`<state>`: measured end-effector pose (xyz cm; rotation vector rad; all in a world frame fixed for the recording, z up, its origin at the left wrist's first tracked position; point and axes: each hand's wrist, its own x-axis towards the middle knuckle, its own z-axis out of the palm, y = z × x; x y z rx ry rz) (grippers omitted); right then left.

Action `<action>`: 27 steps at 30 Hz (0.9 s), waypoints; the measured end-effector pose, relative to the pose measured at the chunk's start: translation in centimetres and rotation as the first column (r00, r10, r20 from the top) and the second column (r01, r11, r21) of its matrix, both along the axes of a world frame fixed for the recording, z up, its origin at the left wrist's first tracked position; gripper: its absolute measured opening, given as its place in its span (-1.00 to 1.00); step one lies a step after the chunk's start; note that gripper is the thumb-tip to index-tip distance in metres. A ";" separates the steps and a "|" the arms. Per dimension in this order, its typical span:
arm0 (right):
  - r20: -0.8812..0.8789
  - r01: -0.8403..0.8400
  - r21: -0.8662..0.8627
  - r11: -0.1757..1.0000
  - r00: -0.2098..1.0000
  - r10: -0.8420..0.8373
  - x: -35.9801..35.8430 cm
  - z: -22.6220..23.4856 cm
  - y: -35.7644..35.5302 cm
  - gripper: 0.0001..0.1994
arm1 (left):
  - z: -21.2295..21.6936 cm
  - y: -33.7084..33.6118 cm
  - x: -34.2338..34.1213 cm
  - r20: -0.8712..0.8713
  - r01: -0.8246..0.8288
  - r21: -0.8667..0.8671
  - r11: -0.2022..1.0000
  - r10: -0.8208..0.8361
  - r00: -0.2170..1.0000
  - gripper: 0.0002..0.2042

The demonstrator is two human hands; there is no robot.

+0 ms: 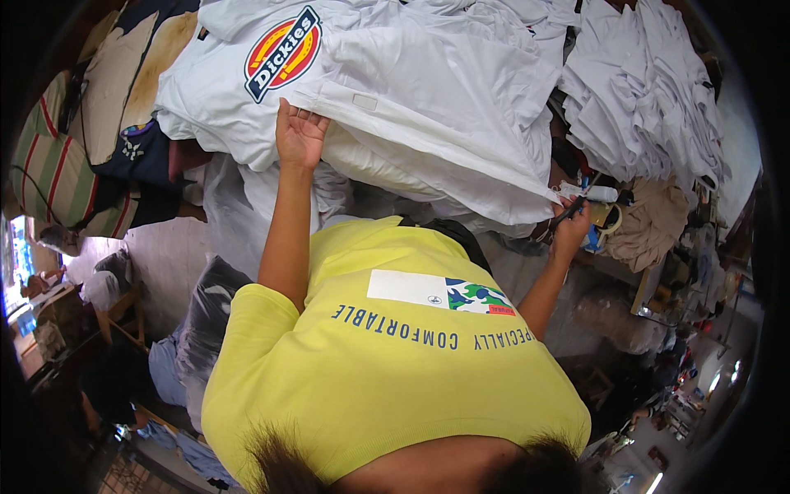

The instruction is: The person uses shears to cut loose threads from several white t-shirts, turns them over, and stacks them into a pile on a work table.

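A white garment (444,90) is spread at 12 to 1 o'clock in the view, with 1 red, yellow and dark printed emblem (284,53) shown at 11 o'clock. Its lower edge is stretched slantwise between the 2 hands. At 11 o'clock, that edge is touched by the left hand (301,140), palm facing up and fingers bent; whether cloth is pinched cannot be told. At 3 o'clock, dark scissors (569,211) are gripped in the closed fingers of the right hand (568,235), just beside the garment's corner. Near it, a yellowish tape roll (614,221) and crumpled beige cloth (654,226) are seen. White garments (642,90) are heaped at 2 o'clock. Striped fabric (58,169) is placed between 9 and 10 o'clock.
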<state>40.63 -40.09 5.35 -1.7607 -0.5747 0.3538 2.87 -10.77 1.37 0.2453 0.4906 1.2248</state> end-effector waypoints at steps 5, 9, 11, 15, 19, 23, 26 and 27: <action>-0.010 -0.208 -0.306 0.929 0.977 0.215 0.8 3.0 0.0 -0.56 | -0.6 0.6 -1.0 -0.123 0.038 0.018 0.999 -0.036 0.992 -0.61; 0.074 -0.133 -0.234 0.963 0.985 0.154 2.7 2.9 -0.1 -0.48 | 0.2 1.8 -2.4 -0.717 0.297 0.054 0.953 -0.170 0.676 -0.72; 0.046 -0.094 -0.171 0.981 0.994 0.104 2.2 3.4 0.7 -0.47 | -0.8 3.1 -4.4 -0.906 0.450 0.078 0.890 -0.125 0.404 -0.77; 0.252 -0.072 -0.483 0.873 0.943 0.217 3.7 0.0 -3.5 -0.48 | 1.0 3.9 -5.0 -0.982 0.522 0.187 0.832 0.146 0.118 -0.83; 0.050 0.134 -0.556 0.820 0.990 -0.129 0.9 0.0 -7.3 -0.47 | 3.3 4.2 -5.1 -0.886 0.629 0.381 0.677 0.461 0.040 -0.72; 0.159 0.277 -0.800 0.532 0.953 -0.256 -1.5 1.1 -7.4 -0.48 | 4.4 4.2 -3.4 -0.746 0.854 0.395 0.337 0.661 0.084 -0.57; 0.595 0.505 -0.605 0.616 0.800 -0.071 0.8 -4.2 -8.6 -0.53 | 4.2 4.6 -1.1 -0.702 0.946 0.292 0.143 0.704 0.110 -0.58; 0.360 0.436 -0.642 0.631 0.898 -0.254 -1.7 -1.8 -3.1 -0.53 | 4.0 4.9 -1.2 -0.682 0.964 0.231 0.135 0.729 0.061 -0.59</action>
